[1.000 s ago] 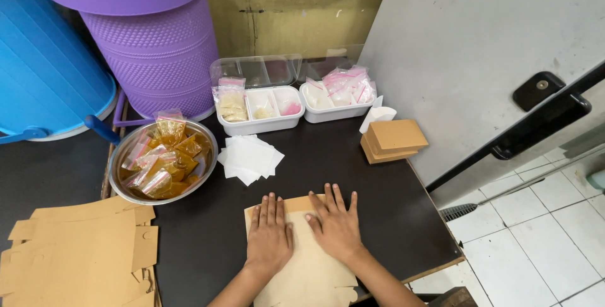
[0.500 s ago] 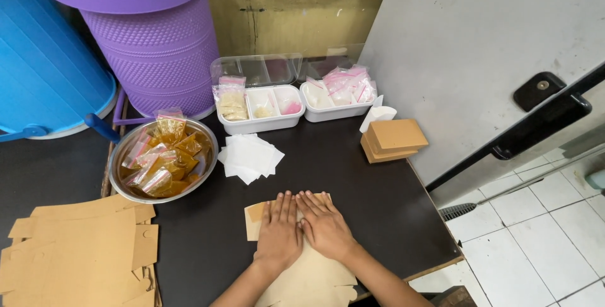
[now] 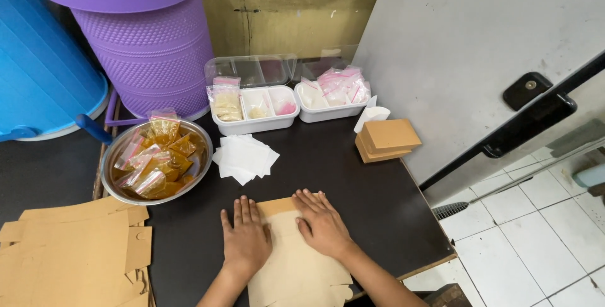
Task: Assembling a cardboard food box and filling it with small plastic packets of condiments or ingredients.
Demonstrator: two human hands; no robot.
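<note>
Both hands lie flat, palms down, fingers spread, on a flat brown cardboard box blank (image 3: 296, 263) at the near edge of the black table (image 3: 353, 175); left hand (image 3: 246, 241) on its left side, right hand (image 3: 322, 222) on its far right. Neither grips anything. Far left sits a steel bowl of sauce sachets (image 3: 156, 159); white paper squares (image 3: 244, 157) lie just beyond the hands.

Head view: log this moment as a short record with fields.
left hand: flat, palm down on the flat cardboard box blank
right hand: flat on the same blank, near its top edge
table: dark
steel bowl: holds sachets of yellow-brown stuff
white paper squares: piled beside bowl
folded brown boxes: stacked at right
</note>
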